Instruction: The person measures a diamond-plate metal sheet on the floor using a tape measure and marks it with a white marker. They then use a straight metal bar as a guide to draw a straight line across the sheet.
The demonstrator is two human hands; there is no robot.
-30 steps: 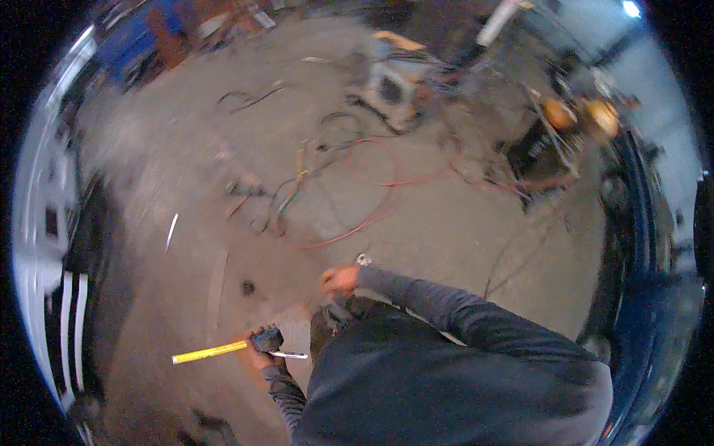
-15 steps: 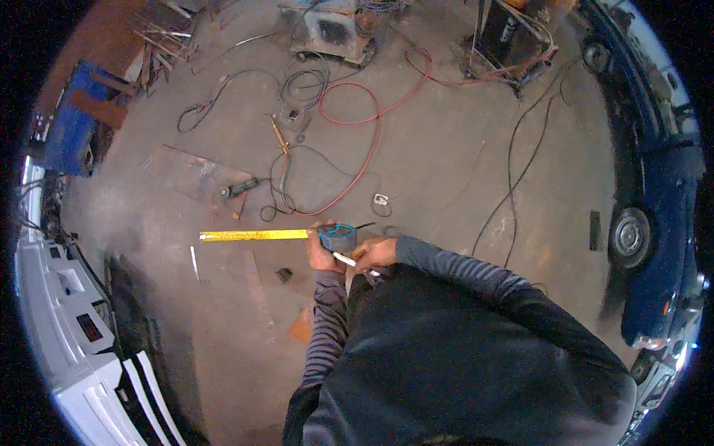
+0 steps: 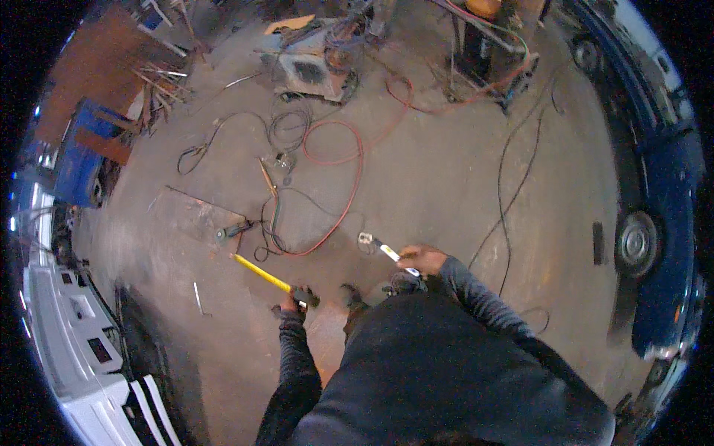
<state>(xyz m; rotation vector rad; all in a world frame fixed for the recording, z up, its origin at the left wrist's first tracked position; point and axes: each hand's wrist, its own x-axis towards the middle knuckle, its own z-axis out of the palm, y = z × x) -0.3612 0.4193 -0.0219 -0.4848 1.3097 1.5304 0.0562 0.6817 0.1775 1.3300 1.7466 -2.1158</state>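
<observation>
My left hand (image 3: 288,303) is closed round a tape measure (image 3: 306,296) with a dark case. Its yellow blade (image 3: 262,273) sticks out toward the far left, low over the floor. Held out at the right, my right hand (image 3: 424,260) grips a white pen-like stick (image 3: 392,255) with a dark end pointing away from me. Whether it is a marker is too small to tell. Beyond the blade's tip lies an angle grinder (image 3: 233,230), resting by a flat metal plate (image 3: 195,215). A small pale object with a cord (image 3: 365,238) lies just past the stick's dark end.
A red hose (image 3: 360,167) and black cables (image 3: 513,186) loop over the floor. A boxy machine (image 3: 309,70) and a cart (image 3: 491,63) stand at the far side. A dark blue vehicle (image 3: 669,223) lines the right, white vehicle panels (image 3: 85,327) the left. A thin white strip (image 3: 198,297) lies nearby.
My hands have moved apart: the left toward me and left with the tape measure, its blade now slanted; the right outward with the white stick. The view has shifted too.
</observation>
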